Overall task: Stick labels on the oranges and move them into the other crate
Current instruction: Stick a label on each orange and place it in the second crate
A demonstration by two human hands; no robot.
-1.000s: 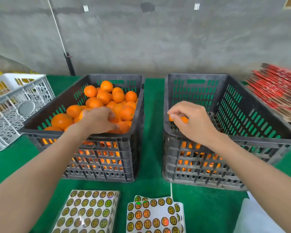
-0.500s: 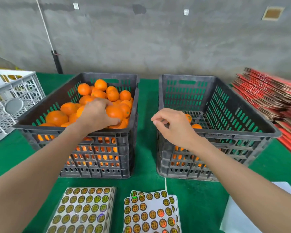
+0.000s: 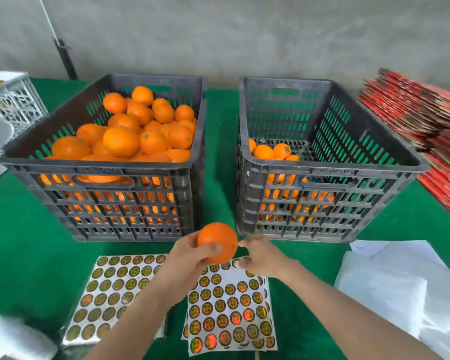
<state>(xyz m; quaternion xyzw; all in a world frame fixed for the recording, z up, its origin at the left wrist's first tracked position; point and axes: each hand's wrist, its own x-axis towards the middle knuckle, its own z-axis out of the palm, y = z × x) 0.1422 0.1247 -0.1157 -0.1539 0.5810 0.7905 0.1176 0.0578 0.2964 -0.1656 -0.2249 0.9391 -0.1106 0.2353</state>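
My left hand (image 3: 186, 259) grips one orange (image 3: 217, 241) in the air in front of the two crates, above the label sheets. My right hand (image 3: 260, 255) is just right of that orange with its fingertips down at the top edge of the right label sheet (image 3: 229, 305); its fingers are blurred. A second label sheet (image 3: 112, 289) lies to the left. The left black crate (image 3: 166, 170) is heaped with oranges (image 3: 121, 141). The right black crate (image 3: 330, 170) holds a few oranges (image 3: 270, 152) in its near left corner, at least one with a label.
Everything stands on a green table cover (image 3: 221, 141). A white crate (image 3: 8, 110) is at the far left, a stack of red flat cartons (image 3: 421, 113) at the right. White sheets (image 3: 400, 287) lie at the near right, a shiny wrapper (image 3: 13, 339) at the near left.
My left hand has lifted an orange out of the left crate and brought it toward me. My right hand has left the right crate and come down to the label sheet.
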